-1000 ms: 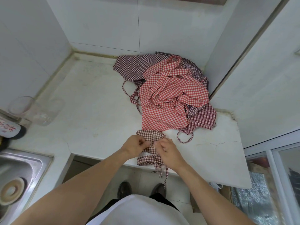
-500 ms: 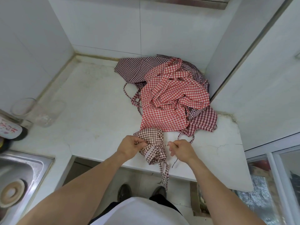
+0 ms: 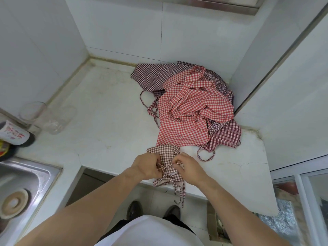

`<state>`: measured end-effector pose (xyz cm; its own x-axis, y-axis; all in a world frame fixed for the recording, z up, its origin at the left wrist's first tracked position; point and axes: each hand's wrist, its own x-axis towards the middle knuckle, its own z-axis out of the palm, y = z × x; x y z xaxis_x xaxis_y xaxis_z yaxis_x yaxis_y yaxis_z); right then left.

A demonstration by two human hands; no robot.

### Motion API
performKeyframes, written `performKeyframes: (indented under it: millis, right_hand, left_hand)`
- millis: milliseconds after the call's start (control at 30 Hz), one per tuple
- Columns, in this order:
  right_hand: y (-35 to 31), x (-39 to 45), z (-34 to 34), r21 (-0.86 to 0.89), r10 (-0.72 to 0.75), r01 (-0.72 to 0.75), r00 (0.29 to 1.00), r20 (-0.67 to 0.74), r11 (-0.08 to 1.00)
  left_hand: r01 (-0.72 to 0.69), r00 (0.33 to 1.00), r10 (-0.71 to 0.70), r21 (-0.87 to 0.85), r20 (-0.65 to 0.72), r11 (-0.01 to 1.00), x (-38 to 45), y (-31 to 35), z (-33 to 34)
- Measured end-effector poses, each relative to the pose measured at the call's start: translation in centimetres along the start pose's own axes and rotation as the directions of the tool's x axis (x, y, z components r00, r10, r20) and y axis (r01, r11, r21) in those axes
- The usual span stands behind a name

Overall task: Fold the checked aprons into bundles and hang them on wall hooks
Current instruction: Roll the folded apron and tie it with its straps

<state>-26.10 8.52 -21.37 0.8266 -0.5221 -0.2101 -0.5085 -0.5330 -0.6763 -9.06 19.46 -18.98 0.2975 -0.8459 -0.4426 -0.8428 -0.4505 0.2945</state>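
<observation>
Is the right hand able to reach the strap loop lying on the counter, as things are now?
Probably yes. The strap loop lies bare just beside the right hand with nothing between, but that hand pinches the bundle strap and must let go first.

White counter bears apron pile, glasses.

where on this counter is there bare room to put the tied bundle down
Bare white stone counter lies left of the heap of red and maroon checked aprons, bordered by the clear glass jars and the back wall. A smaller patch lies right of the hands, by the crack. The back right corner is crowded with aprons.
</observation>
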Motion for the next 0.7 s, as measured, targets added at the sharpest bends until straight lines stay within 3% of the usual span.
performKeyframes:
  millis: [233, 433, 533, 700]
  right_hand:
    - [-0.8, 0.2, 0.2, -0.162, 0.017, -0.012, 0.999, 0.028, 0.987]
    - [-1.0, 1.2, 0.4, -0.105, 0.088, -0.091, 0.996, -0.026, 0.990]
    - [-0.9, 1.3, 0.6, -0.085, 0.097, -0.102, 0.993, -0.064, 0.991]
    - [-1.2, 1.5, 1.1, -0.067, 0.093, -0.100, 0.990, -0.111, 0.993]
  left_hand:
    - [0.158, 0.986, -0.159, -0.028, -0.056, 0.987, -0.5, -1.3, 0.4]
    - [0.058, 0.998, -0.059, 0.049, 0.022, 0.997, 0.1, -1.6, -0.7]
    - [-0.029, 0.994, 0.031, -0.024, 0.102, 0.999, 0.0, -2.0, -0.9]
    - [-0.105, 0.992, 0.098, 0.085, 0.086, 0.991, -0.2, -3.1, -0.5]
